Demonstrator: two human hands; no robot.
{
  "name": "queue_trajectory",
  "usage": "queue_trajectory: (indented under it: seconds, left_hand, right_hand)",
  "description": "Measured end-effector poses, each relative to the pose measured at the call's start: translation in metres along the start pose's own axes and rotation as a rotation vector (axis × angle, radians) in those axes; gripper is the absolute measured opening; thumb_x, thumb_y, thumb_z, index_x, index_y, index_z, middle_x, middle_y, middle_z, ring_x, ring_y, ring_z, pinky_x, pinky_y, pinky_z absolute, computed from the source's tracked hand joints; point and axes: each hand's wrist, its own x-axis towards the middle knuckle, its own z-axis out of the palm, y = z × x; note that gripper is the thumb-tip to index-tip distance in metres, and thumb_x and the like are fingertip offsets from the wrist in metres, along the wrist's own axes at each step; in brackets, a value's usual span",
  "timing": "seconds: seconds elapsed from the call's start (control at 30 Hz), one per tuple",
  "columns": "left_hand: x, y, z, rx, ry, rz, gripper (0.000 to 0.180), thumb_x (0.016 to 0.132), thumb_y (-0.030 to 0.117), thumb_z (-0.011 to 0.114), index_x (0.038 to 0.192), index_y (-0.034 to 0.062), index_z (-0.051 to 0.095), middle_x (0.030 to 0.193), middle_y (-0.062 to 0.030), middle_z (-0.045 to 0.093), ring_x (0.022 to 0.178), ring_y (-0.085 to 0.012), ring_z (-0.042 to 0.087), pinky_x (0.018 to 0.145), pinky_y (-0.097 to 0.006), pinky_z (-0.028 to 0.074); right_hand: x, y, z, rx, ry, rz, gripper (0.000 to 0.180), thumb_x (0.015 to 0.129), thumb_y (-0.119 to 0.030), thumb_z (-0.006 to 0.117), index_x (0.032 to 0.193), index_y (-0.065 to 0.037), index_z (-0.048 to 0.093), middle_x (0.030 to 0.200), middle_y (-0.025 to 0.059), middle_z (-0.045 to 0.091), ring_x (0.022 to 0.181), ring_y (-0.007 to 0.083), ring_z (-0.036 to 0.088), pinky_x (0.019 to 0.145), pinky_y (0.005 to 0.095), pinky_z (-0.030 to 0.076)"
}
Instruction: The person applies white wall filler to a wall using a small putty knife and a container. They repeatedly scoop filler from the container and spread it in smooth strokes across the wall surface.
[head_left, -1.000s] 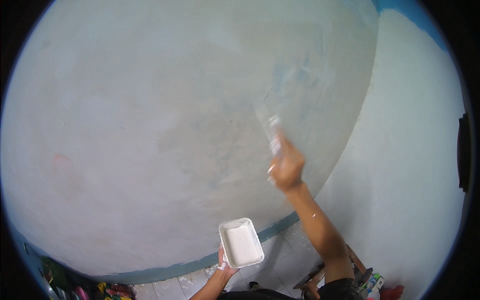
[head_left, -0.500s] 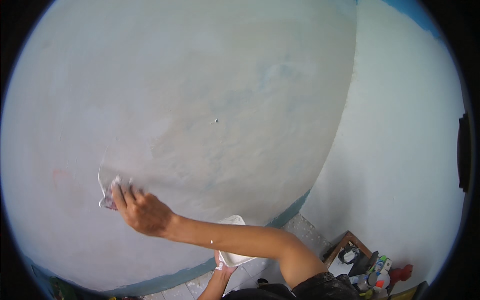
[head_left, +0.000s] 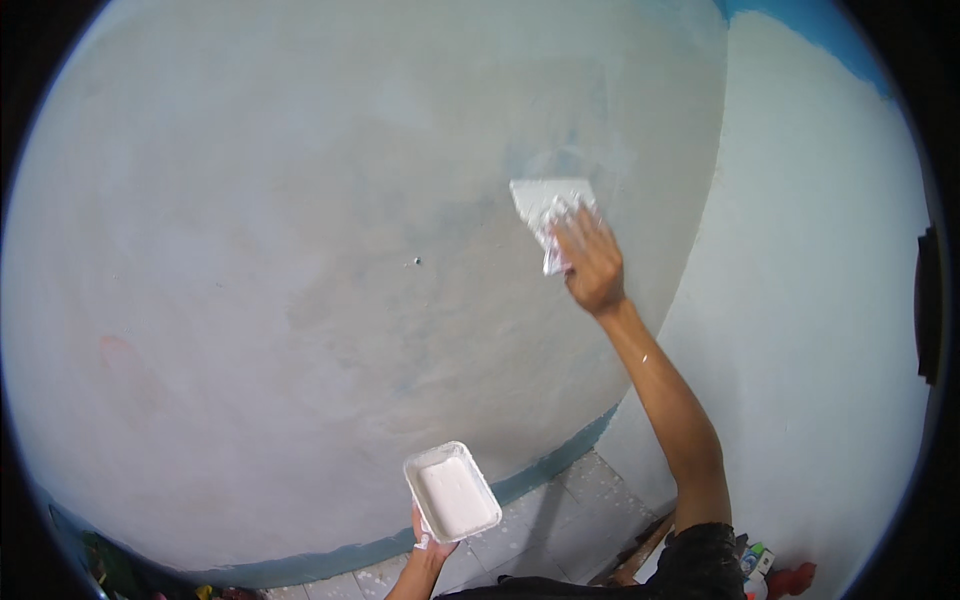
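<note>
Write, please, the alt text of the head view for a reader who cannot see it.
A person's right hand holds a white-smeared scraper in front of a patchy grey wall. Lower down, the left hand holds a white tray of pale paste over a tiled floor.

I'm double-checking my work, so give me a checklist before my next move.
1. Right hand grips the flat, white-smeared spreader: ok.
2. Left hand supports the white rectangular tub: ok.
3. Tub contains creamy off-white paste: ok.
4. Spreader touching the pale grey wall: cannot tell.
5. Wall evenly coloured: not ok, bluish patches show.
6. Grey floor tiles free of white specks: not ok.
</note>
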Motion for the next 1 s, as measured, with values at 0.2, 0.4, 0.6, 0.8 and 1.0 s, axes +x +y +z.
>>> queue_trajectory:
  seconds: [0.2, 0.4, 0.6, 0.8, 1.0]
  left_hand:
    - [0.001, 0.006, -0.009, 0.014, 0.019, -0.017, 0.052, 0.100, 0.046, 0.036, 0.139, 0.0145, 0.050, 0.135, -0.0097, 0.059, 0.119, -0.0331, 0.059, 0.102, -0.056, 0.047]
    - [0.003, 0.013, -0.008, 0.044, 0.039, -0.025, 0.051, 0.100, 0.045, 0.037, 0.139, 0.0147, 0.051, 0.134, -0.0094, 0.059, 0.119, -0.0329, 0.060, 0.101, -0.056, 0.047]
    - [0.004, 0.017, -0.015, 0.033, 0.061, -0.060, 0.051, 0.100, 0.045, 0.037, 0.138, 0.0148, 0.051, 0.133, -0.0092, 0.059, 0.118, -0.0326, 0.060, 0.101, -0.055, 0.048]
    - [0.013, 0.028, -0.022, 0.028, 0.064, -0.102, 0.050, 0.100, 0.045, 0.037, 0.137, 0.0150, 0.052, 0.133, -0.0090, 0.060, 0.117, -0.0324, 0.061, 0.101, -0.055, 0.048]
    - [0.019, 0.041, -0.022, 0.033, 0.032, -0.210, 0.049, 0.100, 0.044, 0.037, 0.137, 0.0152, 0.052, 0.132, -0.0087, 0.060, 0.117, -0.0322, 0.061, 0.100, -0.055, 0.048]
  right_hand:
    - [0.011, -0.006, 0.042, 0.111, -0.025, 0.083, 0.055, 0.066, 0.004, 0.059, 0.120, 0.004, 0.064, 0.117, 0.0266, 0.064, 0.118, 0.0454, 0.057, 0.106, 0.0521, 0.043]
    - [-0.047, -0.031, 0.017, 0.210, -0.108, 0.164, 0.050, 0.070, 0.005, 0.057, 0.120, 0.003, 0.063, 0.111, 0.0235, 0.067, 0.104, 0.0380, 0.065, 0.094, 0.0458, 0.052]
    - [0.022, 0.022, 0.008, 0.073, 0.025, 0.911, 0.016, 0.091, -0.009, 0.056, 0.085, 0.005, 0.063, 0.065, 0.0204, 0.063, 0.058, 0.0356, 0.062, 0.056, 0.0436, 0.048]
    - [0.063, -0.101, 0.118, 0.066, 0.056, 0.526, 0.040, 0.079, -0.007, 0.060, 0.117, 0.004, 0.061, 0.077, 0.0221, 0.066, 0.060, 0.0371, 0.064, 0.055, 0.0436, 0.052]
    - [0.091, -0.212, 0.106, 0.803, -0.081, 0.434, 0.038, 0.083, -0.007, 0.066, 0.116, 0.009, 0.059, 0.070, 0.0184, 0.064, 0.054, 0.0258, 0.062, 0.053, 0.0364, 0.051]
